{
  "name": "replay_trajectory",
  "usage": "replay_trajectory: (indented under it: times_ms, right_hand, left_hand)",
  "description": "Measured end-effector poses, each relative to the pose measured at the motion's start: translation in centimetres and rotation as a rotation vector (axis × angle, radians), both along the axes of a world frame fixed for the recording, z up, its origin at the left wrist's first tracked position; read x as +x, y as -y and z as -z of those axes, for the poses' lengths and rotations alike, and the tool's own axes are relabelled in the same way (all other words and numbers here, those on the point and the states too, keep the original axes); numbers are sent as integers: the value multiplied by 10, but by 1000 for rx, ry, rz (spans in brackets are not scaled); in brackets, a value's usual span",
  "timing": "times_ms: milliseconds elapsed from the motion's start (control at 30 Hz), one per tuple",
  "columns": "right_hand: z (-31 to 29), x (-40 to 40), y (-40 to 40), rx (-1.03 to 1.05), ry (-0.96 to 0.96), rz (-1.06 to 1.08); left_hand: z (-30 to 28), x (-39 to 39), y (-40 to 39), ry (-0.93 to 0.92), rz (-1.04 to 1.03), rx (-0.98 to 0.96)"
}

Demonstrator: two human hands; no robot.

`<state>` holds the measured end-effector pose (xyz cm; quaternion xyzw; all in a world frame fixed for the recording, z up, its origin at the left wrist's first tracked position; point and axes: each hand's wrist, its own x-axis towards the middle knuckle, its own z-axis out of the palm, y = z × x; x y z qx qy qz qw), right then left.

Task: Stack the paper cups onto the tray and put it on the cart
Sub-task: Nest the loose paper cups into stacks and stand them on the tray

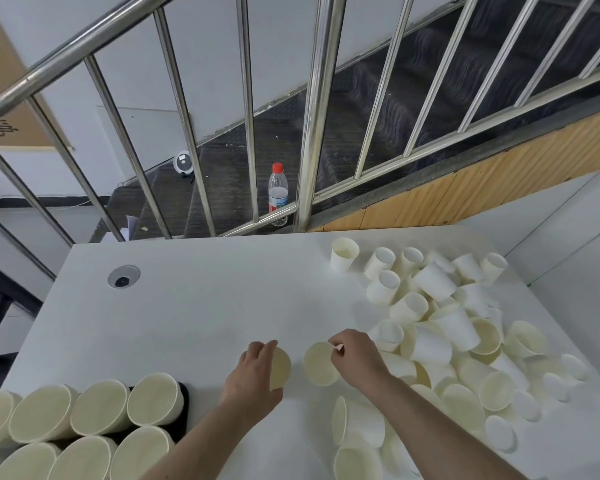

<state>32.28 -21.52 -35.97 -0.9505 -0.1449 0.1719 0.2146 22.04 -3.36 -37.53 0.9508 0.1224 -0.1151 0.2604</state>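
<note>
While the left hand (255, 370) grips one cup (280, 368), the right hand (355, 355) pinches another (319, 363).

A single wide-angle camera is sitting on the person's head, looking forward and steeply down over the white worktop (194, 306). It is hanging close above both forearms, which are entering from the bottom edge. The view is bending straight lines at its edges, and it is reaching past the worktop's far edge to a metal railing (312, 109) and stairs (413, 91) beyond.
</note>
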Motion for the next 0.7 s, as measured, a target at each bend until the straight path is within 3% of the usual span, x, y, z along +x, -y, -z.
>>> replay_trajectory:
  times_ms: [200, 433, 700]
  right_hand:
    - [7, -6, -9, 7, -64, -26]
    - [3, -24, -12, -170, -79, -367]
    - [0, -34, -19, -97, 62, -302]
  left_hand:
    - [4, -1, -2, 1, -4, 2]
    - [8, -1, -3, 1, 21, 0]
    - [-1, -10, -5, 81, 16, -31]
